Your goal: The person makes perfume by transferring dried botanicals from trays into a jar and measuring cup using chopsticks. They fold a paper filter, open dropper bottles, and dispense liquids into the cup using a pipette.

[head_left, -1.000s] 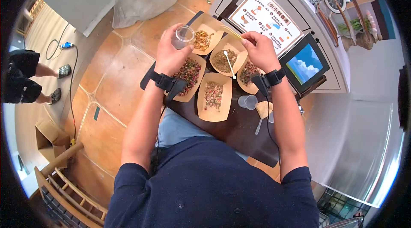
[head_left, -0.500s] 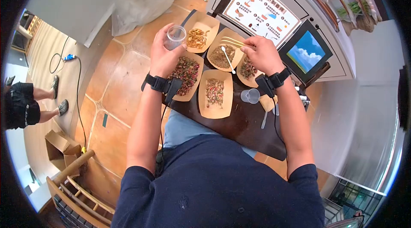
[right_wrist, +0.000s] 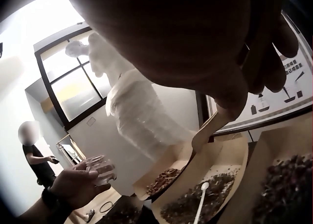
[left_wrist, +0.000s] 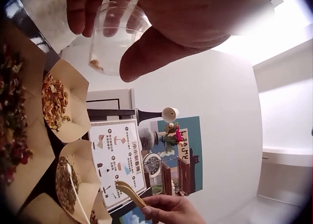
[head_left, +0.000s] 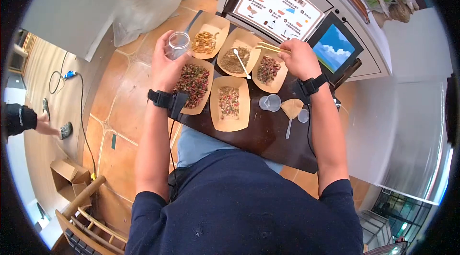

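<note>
My left hand (head_left: 166,70) grips a clear plastic cup (head_left: 177,47) above the left side of the table. In the left wrist view a small brown piece lies in the cup. My right hand (head_left: 303,61) pinches wooden tongs (head_left: 273,47), their tips apart over the right edge of the middle paper tray (head_left: 250,38). That tray holds brown-green dried bits and a small white spoon (head_left: 242,63). Behind it is a tray (head_left: 218,22) of orange dried strips. Dried red buds fill the left tray (head_left: 210,70); the right tray (head_left: 282,71) holds dark reddish ones.
A front tray (head_left: 241,117) holds mixed pink bits. To its right are a plastic cup (head_left: 270,103), a tan paper cone (head_left: 292,108) and a round clear lid (head_left: 303,116). An instruction board (head_left: 278,5) and a screen (head_left: 335,49) stand behind. Another person (head_left: 20,120) is at far left.
My right hand has drawn back to the right with the tongs, uncovering more of the right tray, and the tongs' tips have spread. My left hand keeps holding the cup. The head view has shifted.
</note>
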Tool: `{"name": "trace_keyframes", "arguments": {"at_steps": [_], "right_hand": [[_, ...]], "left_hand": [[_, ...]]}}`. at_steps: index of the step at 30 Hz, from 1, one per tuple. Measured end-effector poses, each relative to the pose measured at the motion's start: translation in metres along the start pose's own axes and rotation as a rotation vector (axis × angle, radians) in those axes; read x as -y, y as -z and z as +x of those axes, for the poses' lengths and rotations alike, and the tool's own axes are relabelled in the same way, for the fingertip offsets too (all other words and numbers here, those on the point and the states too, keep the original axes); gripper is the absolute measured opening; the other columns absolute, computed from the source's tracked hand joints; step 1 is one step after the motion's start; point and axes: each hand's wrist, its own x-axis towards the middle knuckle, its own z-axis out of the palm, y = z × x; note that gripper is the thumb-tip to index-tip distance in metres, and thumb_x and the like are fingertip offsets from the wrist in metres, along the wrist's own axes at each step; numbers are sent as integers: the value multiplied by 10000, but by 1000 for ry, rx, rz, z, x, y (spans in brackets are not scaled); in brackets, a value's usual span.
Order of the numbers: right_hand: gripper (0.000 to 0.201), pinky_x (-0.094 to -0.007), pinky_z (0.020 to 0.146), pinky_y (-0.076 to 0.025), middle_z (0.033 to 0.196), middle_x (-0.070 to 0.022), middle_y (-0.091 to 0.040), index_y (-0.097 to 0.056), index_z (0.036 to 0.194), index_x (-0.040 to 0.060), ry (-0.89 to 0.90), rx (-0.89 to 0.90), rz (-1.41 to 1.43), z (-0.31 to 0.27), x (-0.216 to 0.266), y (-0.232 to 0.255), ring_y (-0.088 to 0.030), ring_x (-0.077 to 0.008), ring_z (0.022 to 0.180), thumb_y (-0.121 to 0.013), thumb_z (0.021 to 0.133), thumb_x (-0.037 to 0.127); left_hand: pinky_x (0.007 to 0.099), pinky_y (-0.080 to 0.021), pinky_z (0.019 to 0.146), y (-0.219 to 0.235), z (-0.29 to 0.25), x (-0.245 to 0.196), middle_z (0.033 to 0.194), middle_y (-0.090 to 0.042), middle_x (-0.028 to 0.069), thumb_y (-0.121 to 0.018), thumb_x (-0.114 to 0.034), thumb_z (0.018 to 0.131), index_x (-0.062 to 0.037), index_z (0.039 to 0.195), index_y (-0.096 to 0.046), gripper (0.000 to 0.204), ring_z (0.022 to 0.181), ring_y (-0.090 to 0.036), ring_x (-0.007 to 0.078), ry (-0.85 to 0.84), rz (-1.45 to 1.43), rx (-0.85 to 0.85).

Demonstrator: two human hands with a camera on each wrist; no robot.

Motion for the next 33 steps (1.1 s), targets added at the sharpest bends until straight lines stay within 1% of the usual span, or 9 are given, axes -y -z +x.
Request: {"name": "trace_keyframes", "arguments": {"at_steps": [3, 8, 10, 16, 19, 23, 26, 28, 33], "right_hand": [[256, -514, 925, -588, 1066, -204, -770, -820, 1122, 76, -37, 3, 25, -6, -14, -2, -734, -411, 1046, -786, 940, 252], [254, -522, 905, -591, 1036, -210, -777, -820, 1121, 74, -110, 59, 118, -16, -10, -11, -741, -421, 1011, -776, 939, 246], [244, -528, 896, -590, 1025, -221, -776, -807, 1105, 56, -78, 84, 175, -16, -5, -18, -743, -428, 993, -755, 944, 232], [218, -533, 887, -572, 1013, -211, -750, -767, 1073, 29, 47, 34, 195, -15, 18, -21, -721, -433, 993, -735, 946, 203], [219, -488, 860, -576, 1008, -217, -762, -774, 1085, 2, 118, 9, 239, -14, 30, -21, -732, -427, 965, -774, 931, 157], [178, -520, 874, -570, 1007, -191, -734, -772, 1069, 59, 174, 49, 209, -16, 48, -25, -718, -415, 989, -754, 950, 190], [206, -497, 855, -565, 1012, -193, -730, -780, 1085, 23, 262, 75, 244, -22, 73, -32, -706, -434, 966, -776, 939, 169], [191, -498, 857, -566, 1007, -183, -719, -780, 1083, 42, 269, 94, 236, -24, 86, -36, -706, -426, 957, -775, 936, 165], [129, -525, 837, -571, 987, -168, -679, -741, 1024, 56, 309, 161, 111, -20, 112, -40, -712, -408, 938, -759, 937, 150]], "left_hand": [[384, -567, 1070, -3, -2, -3, 1441, -674, 150, -876, -49, 837, -26, 1523, -542, 763, 1258, -688, 235, 14, 36, 5], [370, -575, 1046, -8, -4, -3, 1397, -693, 130, -870, -30, 838, -18, 1488, -560, 721, 1212, -699, 217, 42, 83, 12], [358, -583, 1027, -9, -5, -4, 1362, -706, 112, -857, -12, 847, -12, 1478, -560, 698, 1190, -708, 207, 1, 5, 17], [350, -590, 1013, -1, -5, -6, 1319, -716, 93, -843, -1, 864, -10, 1474, -552, 676, 1180, -713, 195, 25, -45, -24], [345, -592, 1014, 3, -7, -11, 1308, -718, 91, -841, 0, 865, -14, 1471, -556, 670, 1183, -713, 190, 23, 0, -30], [347, -589, 1024, 6, -8, -12, 1311, -720, 92, -836, 8, 860, -12, 1464, -563, 663, 1188, -712, 191, 40, -26, -31], [351, -575, 1045, 8, -8, -9, 1322, -722, 99, -847, -7, 847, -4, 1459, -575, 669, 1201, -710, 198, 36, -11, -35], [341, -594, 1036, 8, -7, -1, 1366, -694, 92, -829, 37, 879, -11, 1480, -574, 654, 1197, -714, 199, 46, 54, -10], [341, -591, 1046, 8, -8, 8, 1382, -694, 100, -832, 32, 877, -13, 1476, -578, 652, 1208, -712, 205, 65, 13, -1]]}}
